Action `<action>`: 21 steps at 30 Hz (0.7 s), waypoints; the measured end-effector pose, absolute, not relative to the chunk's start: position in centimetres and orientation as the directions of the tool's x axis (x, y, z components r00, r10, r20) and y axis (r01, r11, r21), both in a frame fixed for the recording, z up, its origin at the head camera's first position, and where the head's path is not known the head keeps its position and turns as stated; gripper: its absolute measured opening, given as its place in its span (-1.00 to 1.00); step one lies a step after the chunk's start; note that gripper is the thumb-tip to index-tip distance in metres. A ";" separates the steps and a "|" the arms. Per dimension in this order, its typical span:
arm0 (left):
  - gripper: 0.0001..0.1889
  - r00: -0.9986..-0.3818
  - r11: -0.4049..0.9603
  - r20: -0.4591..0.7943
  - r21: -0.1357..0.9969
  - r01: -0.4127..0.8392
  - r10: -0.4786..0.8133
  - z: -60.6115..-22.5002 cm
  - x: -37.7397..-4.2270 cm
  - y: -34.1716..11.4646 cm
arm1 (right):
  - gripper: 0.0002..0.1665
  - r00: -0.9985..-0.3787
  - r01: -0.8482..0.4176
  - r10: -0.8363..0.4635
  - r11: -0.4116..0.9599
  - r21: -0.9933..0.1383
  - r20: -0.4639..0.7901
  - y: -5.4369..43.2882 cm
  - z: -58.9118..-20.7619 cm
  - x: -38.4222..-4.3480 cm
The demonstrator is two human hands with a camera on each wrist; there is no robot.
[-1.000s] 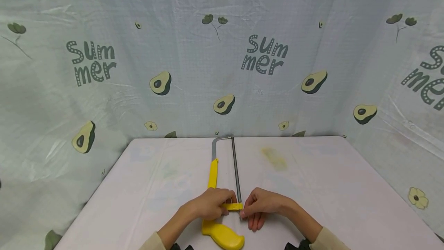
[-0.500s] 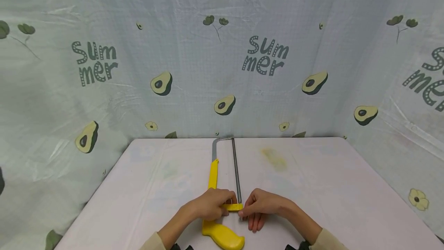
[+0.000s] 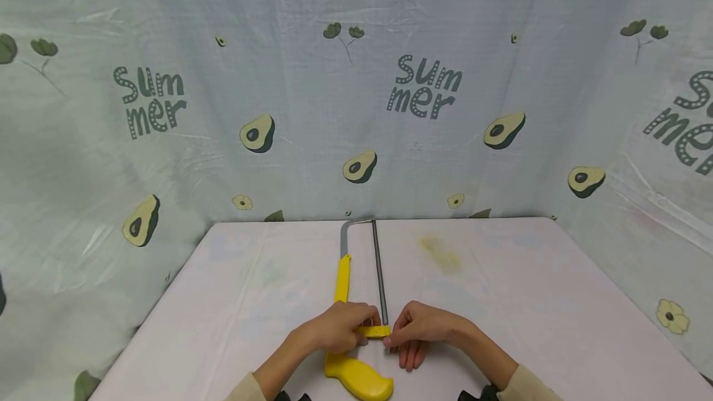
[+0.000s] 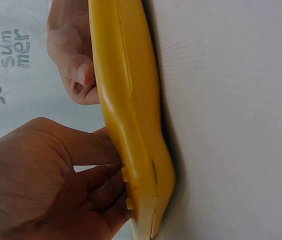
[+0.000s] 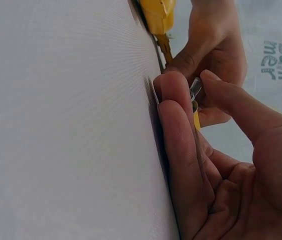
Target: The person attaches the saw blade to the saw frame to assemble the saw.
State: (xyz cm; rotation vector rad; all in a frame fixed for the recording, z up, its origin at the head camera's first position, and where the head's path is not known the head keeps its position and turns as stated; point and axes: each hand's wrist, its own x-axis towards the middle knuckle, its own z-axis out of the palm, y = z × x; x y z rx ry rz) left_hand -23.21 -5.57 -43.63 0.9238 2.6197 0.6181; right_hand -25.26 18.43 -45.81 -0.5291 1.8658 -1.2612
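A hacksaw with a yellow handle (image 3: 359, 379) lies on the table, its grey front frame (image 3: 343, 240) pointing away and its blade (image 3: 379, 277) on the right side. My left hand (image 3: 341, 327) grips the yellow frame just ahead of the handle, fingers by the yellow crosspiece (image 3: 374, 332) at the blade's near end. Just right of that crosspiece, my right hand (image 3: 420, 327) pinches the hacksaw's small metal wing nut (image 5: 196, 87) between thumb and forefinger. Its other fingers are curled low by the tabletop. In the left wrist view the yellow handle (image 4: 131, 95) hides part of the left fingers.
A pale cloth covers the table (image 3: 535, 302), with a yellowish stain (image 3: 440, 254) right of the blade. A curtain (image 3: 312, 79) printed with avocados and lettering stands behind the table and along its sides.
The right thumb and fingertips shift very slightly at the wing nut. The left hand and the hacksaw stay in place.
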 end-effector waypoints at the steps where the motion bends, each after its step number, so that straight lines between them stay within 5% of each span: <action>1: -0.75 -0.752 0.703 -0.133 0.488 0.518 0.646 -43.6 -23.2 -5.6 | -0.62 -0.586 0.092 -0.713 0.412 -0.906 -0.384 18.4 -45.8 -25.3; 21: -0.76 -0.745 0.695 -0.121 0.482 0.533 0.656 -44.1 -23.5 -5.7 | -0.63 -0.585 0.090 -0.723 0.393 -0.915 -0.367 18.4 -45.7 -25.2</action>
